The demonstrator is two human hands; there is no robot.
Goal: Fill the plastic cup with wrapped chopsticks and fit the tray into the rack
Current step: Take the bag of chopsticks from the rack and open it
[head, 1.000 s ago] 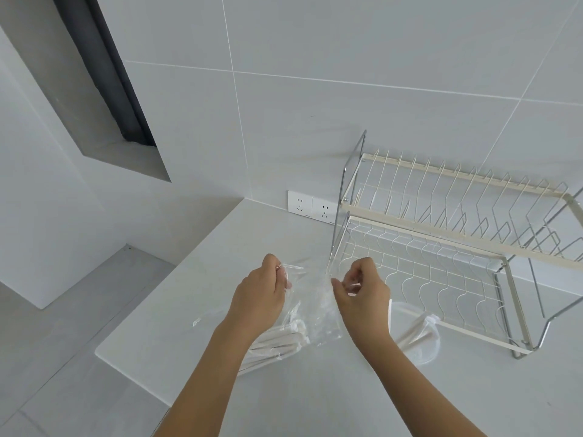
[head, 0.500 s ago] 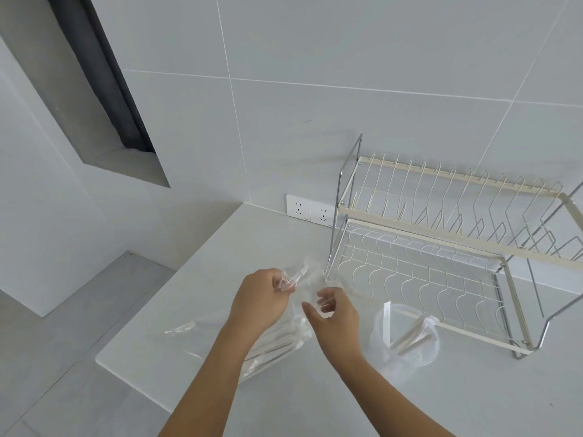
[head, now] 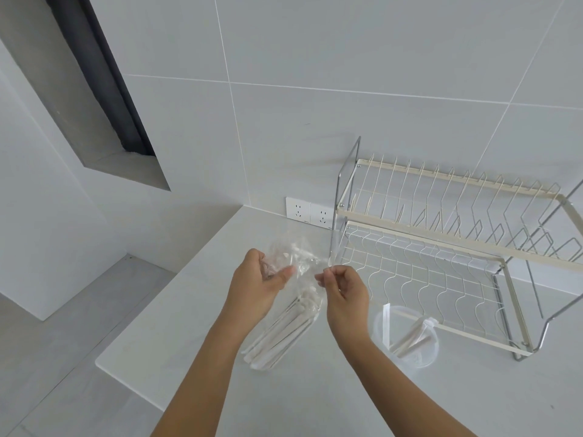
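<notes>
A clear plastic bag (head: 284, 326) full of white wrapped chopsticks hangs tilted over the counter, its lower end near the surface. My left hand (head: 255, 288) grips the bag's crumpled upper part. My right hand (head: 344, 291) pinches the bag's top edge just to the right. A clear plastic cup (head: 407, 337) stands on the counter right of my right forearm, with a few wrapped chopsticks leaning inside. The two-tier wire dish rack (head: 441, 244) stands behind the cup against the wall. No tray is in view.
The white counter (head: 189, 310) ends in an edge at the left, with grey floor below. A double wall socket (head: 309, 212) sits left of the rack. A dark recessed opening (head: 104, 99) is in the wall at upper left.
The bag has been lifted and tilted more upright. My right hand shifted from the bag's mouth to pinch its top edge. The left hand keeps its hold.
</notes>
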